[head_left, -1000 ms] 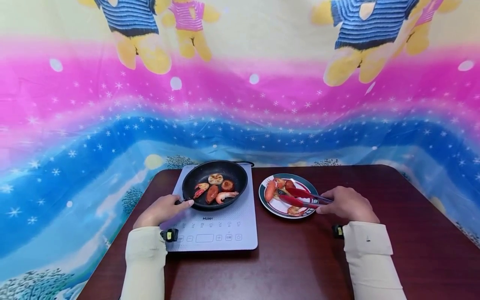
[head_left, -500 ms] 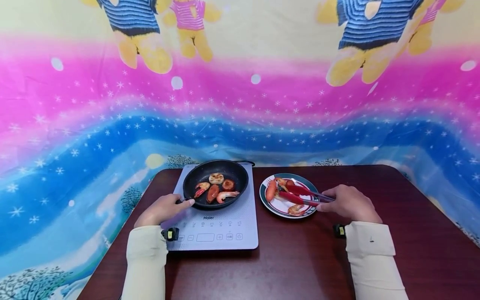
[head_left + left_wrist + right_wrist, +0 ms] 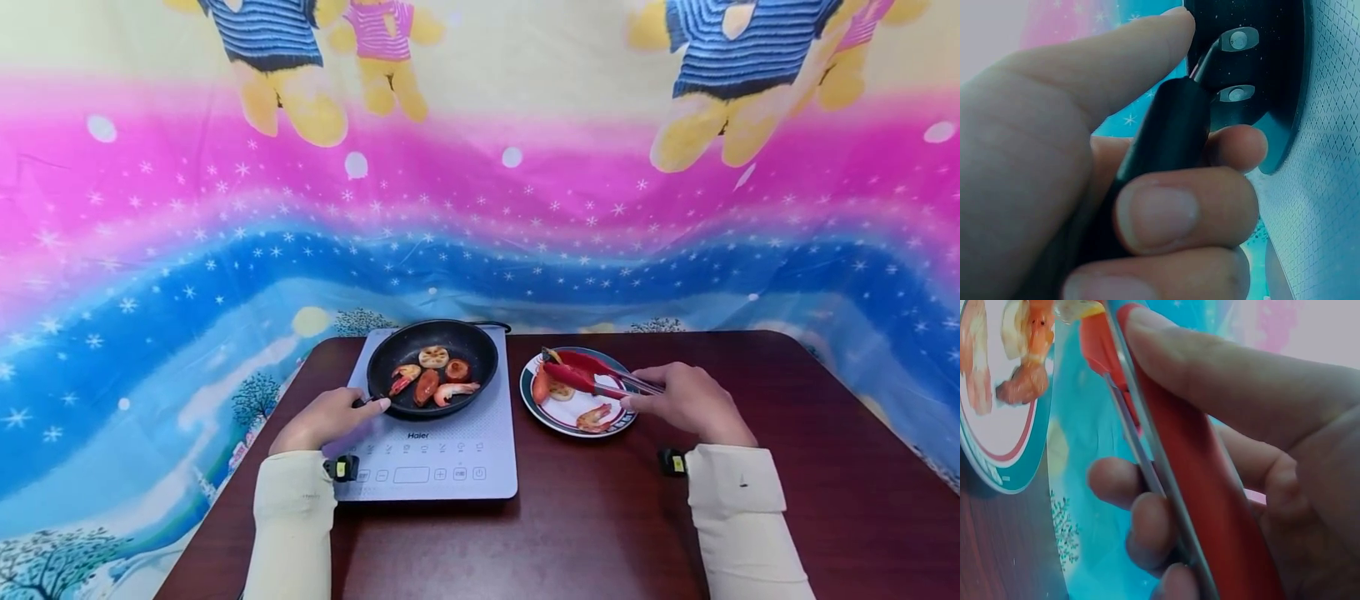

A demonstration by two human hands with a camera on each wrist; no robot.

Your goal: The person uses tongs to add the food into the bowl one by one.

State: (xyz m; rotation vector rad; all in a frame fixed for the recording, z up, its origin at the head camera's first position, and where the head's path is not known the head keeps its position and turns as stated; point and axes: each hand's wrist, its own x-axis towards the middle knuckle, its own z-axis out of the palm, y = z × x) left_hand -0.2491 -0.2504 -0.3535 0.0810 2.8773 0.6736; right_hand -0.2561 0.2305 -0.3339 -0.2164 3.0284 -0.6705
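My left hand grips the black handle of a frying pan. In the pan lie a lotus root slice, a round browned piece, a sausage and two shrimp, one of them pale orange. My right hand holds red-and-silver tongs over the plate. At their tips is a small yellowish, dark-edged piece, its kind unclear. Below on the plate are a sausage, a lotus root slice and a shrimp.
Under the pan is a white induction cooker with a touch panel, its cord running behind the pan. The plate stands to its right on the dark wooden table. A patterned cloth hangs behind the table.
The tongs have risen from among the food, lifting the small yellowish piece off the plate and uncovering the lotus root slice. The left hand and pan have stayed put.
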